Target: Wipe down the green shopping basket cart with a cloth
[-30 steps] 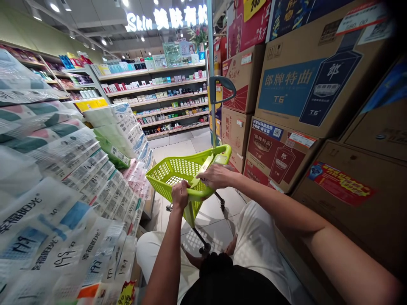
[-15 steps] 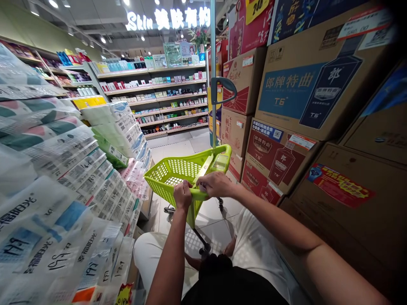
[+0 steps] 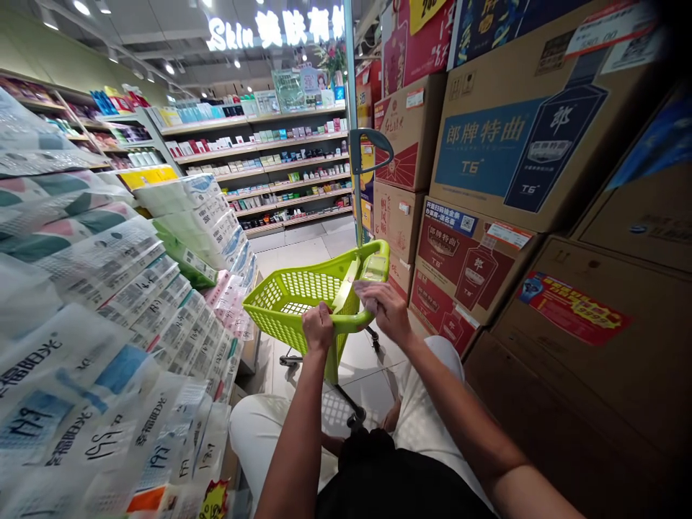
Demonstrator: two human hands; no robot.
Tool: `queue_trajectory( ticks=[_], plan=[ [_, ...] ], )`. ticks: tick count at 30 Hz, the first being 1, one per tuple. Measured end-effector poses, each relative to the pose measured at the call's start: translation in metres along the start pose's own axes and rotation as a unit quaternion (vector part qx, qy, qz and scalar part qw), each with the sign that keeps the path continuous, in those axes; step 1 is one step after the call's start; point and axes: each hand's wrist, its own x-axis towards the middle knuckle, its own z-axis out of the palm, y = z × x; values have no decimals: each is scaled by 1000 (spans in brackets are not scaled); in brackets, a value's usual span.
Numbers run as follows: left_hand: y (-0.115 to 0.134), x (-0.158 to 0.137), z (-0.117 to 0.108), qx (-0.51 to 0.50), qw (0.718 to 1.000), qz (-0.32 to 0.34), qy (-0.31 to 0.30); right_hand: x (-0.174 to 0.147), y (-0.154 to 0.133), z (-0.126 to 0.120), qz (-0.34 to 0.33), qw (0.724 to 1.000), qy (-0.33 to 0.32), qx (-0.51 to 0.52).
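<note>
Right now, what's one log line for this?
left hand: gripping green plastic lattice shopping cart | right hand: at the cart, grip unclear

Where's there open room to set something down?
Bare floor tiles show between the green cart and the far shelves; the cart's visible basket bottom looks free too. Wrapped packs crowd the left, stacked boxes the right.

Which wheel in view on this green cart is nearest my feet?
The near wheel, lowest in the picture, close to your feet. The left wheel and right wheel under the green cart both stand farther from you.
</note>
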Motion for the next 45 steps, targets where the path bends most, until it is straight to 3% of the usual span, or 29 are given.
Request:
queue_trajectory(
  ticks=[4,11,17,24,29,35,40,45],
  plan=[
    [1,-1,3,14,1000,1,-8,-29,-17,11,21,998,49,31],
    [5,0,4,38,998,22,-34,-4,35,7,137,982,116,60],
    [8,-2,7,60,998,20,-26,-56,2,39,217,950,215,60],
    [13,0,6,79,996,23,-39,-31,36,44,228,946,228,23],
    [18,-1,12,75,997,5,-18,-57,11,59,281,917,273,75],
    [24,-4,12,101,994,18,-40,-54,4,47,240,935,259,21],
    [34,-8,16,112,993,-4,-26,-67,-21,48,173,953,246,-20],
    [39,-12,15,91,995,13,-41,-42,-4,24,161,966,200,-31]
  ],
)
